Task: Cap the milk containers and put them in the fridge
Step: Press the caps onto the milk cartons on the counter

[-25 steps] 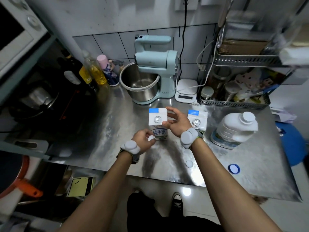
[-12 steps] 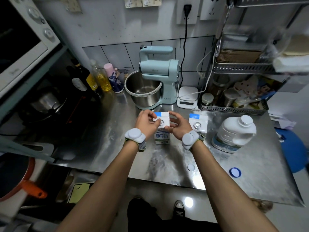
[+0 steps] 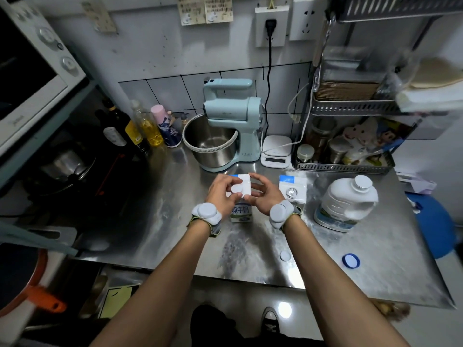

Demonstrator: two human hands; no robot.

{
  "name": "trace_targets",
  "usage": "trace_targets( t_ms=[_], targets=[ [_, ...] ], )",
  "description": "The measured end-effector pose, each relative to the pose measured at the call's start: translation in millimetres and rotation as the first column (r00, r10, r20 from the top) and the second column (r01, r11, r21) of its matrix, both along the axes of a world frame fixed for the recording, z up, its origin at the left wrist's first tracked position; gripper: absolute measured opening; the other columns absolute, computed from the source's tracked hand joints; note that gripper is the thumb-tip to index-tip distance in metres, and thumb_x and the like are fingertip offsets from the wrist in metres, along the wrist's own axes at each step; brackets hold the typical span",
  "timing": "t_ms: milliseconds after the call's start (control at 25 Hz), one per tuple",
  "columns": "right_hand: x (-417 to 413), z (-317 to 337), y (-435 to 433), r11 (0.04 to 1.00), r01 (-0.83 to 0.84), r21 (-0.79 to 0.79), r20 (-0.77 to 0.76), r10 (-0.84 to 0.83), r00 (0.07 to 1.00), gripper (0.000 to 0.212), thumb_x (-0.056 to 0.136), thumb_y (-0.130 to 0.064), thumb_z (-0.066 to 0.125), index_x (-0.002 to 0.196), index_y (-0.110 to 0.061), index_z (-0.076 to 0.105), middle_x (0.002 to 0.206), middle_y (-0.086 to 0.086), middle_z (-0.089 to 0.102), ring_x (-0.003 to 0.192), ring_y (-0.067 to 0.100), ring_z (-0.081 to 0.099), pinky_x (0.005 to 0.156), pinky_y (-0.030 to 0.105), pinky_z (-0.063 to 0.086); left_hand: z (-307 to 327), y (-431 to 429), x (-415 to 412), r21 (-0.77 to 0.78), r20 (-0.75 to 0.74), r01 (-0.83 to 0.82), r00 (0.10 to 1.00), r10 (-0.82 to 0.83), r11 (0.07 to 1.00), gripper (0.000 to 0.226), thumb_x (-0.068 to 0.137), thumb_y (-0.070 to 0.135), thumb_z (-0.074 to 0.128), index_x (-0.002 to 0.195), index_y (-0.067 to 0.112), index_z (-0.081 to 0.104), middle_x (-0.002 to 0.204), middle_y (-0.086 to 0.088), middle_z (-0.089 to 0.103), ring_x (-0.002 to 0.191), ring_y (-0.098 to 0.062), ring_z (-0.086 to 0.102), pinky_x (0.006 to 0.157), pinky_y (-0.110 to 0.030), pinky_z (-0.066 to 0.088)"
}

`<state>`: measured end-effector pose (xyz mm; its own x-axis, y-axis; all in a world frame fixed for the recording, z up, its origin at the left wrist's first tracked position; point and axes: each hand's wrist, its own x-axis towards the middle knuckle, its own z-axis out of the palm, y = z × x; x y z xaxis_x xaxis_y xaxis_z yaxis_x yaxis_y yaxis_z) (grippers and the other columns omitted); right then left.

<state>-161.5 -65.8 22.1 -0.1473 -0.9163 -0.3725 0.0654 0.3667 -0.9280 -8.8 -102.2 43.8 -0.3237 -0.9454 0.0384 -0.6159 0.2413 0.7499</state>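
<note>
Brushed metal, glossy plastic, printed card
The counter [image 3: 155, 221] is streaked steel; the jug [image 3: 347, 205] translucent plastic; the carton [image 3: 241, 212] smooth printed card.

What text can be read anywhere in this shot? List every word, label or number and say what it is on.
"纯牛奶": on the front of the milk carton held between the left hand and right hand.
Brand on the microwave front: too blurred to read.
Paper notes on the wall: print too small.
Bottle labels and the jug label: blurred.
Stand mixer base markings: too small.
</note>
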Motion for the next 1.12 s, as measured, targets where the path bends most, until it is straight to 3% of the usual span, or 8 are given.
trace_targets(
  t_ms=[280, 400, 600, 760, 920, 1000, 1120],
  targets=[
    [0.4, -2.8, 0.1, 1.000, 0.009, -0.006, -0.003, -0.009, 1.000, 0.073, 0.081, 0.015, 0.072, 0.142, -0.019, 0.052, 0.138, 0.020, 0.061, 0.121, 0.034, 0.066, 0.102, 0.051, 0.055, 12.0, -5.2, -0.8, -0.027, 0.172, 0.065, 0.983, -0.059, 0.998, 0.034, 0.079, 0.005, 0.076, 0.112, 0.006, 0.069, 0.113, -0.010, 0.057, 0.090, -0.018, 0.056, 0.076, -0.003, 0.035],
    [0.4, -4.6, 0.1, 1.000, 0.018, -0.008, -0.002, -0.018, 1.000, 0.073, 0.080, 0.014, 0.072, 0.142, -0.020, 0.052, 0.138, 0.020, 0.061, 0.122, 0.034, 0.065, 0.103, 0.053, 0.054, 15.7, -8.0, -3.2, -0.015, 0.264, 0.110, 0.959, -0.102, 0.994, 0.036, 0.080, 0.005, 0.075, 0.116, 0.008, 0.070, 0.118, -0.012, 0.057, 0.105, -0.024, 0.057, 0.087, -0.013, 0.037],
    [0.6, -3.5, -0.2, 1.000, 0.019, -0.006, 0.010, -0.019, 1.000, 0.074, 0.080, 0.015, 0.072, 0.144, -0.017, 0.050, 0.138, 0.023, 0.061, 0.122, 0.036, 0.065, 0.104, 0.054, 0.053, 14.8, -3.7, -1.9, -0.058, 0.198, 0.131, 0.973, -0.117, 0.990, 0.031, 0.077, -0.002, 0.074, 0.107, 0.006, 0.072, 0.110, -0.010, 0.060, 0.102, -0.025, 0.058, 0.082, -0.014, 0.038],
    [-0.4, -1.4, -0.1, 1.000, 0.007, -0.007, 0.022, -0.007, 1.000, 0.073, 0.081, 0.018, 0.070, 0.145, -0.012, 0.049, 0.140, 0.024, 0.060, 0.123, 0.037, 0.064, 0.105, 0.052, 0.052, 14.8, -3.7, 0.4, -0.063, 0.237, 0.183, 0.958, -0.163, 0.981, 0.034, 0.080, 0.000, 0.072, 0.112, 0.011, 0.072, 0.117, -0.005, 0.061, 0.112, -0.024, 0.056, 0.096, -0.029, 0.045],
    [-1.1, -0.4, 1.6, 1.000, -0.007, -0.016, 0.010, 0.007, 1.000, 0.074, 0.082, 0.015, 0.072, 0.147, -0.011, 0.047, 0.140, 0.024, 0.058, 0.125, 0.037, 0.063, 0.107, 0.051, 0.052, 10.6, -0.5, 2.0, -0.055, 0.151, 0.003, 0.989, 0.005, 0.998, 0.043, 0.074, 0.026, 0.083, 0.112, 0.013, 0.066, 0.107, -0.003, 0.055, 0.088, -0.011, 0.054, 0.076, -0.011, 0.039],
    [-1.9, -0.7, 1.9, 1.000, -0.007, -0.012, 0.020, 0.008, 1.000, 0.074, 0.082, 0.016, 0.071, 0.147, -0.011, 0.047, 0.140, 0.025, 0.059, 0.125, 0.037, 0.063, 0.106, 0.051, 0.052, 12.3, -2.8, 1.3, -0.069, 0.209, -0.003, 0.978, 0.018, 0.998, 0.036, 0.073, 0.027, 0.083, 0.103, 0.013, 0.068, 0.099, -0.003, 0.058, 0.078, -0.010, 0.052, 0.071, -0.015, 0.040],
    [-2.9, -1.0, 1.0, 1.000, -0.001, -0.009, 0.031, 0.001, 1.000, 0.074, 0.081, 0.018, 0.070, 0.145, -0.011, 0.048, 0.140, 0.024, 0.059, 0.123, 0.037, 0.065, 0.105, 0.050, 0.053, 18.2, -6.4, -2.1, -0.078, 0.284, 0.108, 0.955, -0.082, 0.991, 0.026, 0.078, 0.015, 0.078, 0.102, 0.009, 0.070, 0.099, -0.004, 0.060, 0.086, -0.018, 0.056, 0.084, -0.029, 0.047]
  ],
)
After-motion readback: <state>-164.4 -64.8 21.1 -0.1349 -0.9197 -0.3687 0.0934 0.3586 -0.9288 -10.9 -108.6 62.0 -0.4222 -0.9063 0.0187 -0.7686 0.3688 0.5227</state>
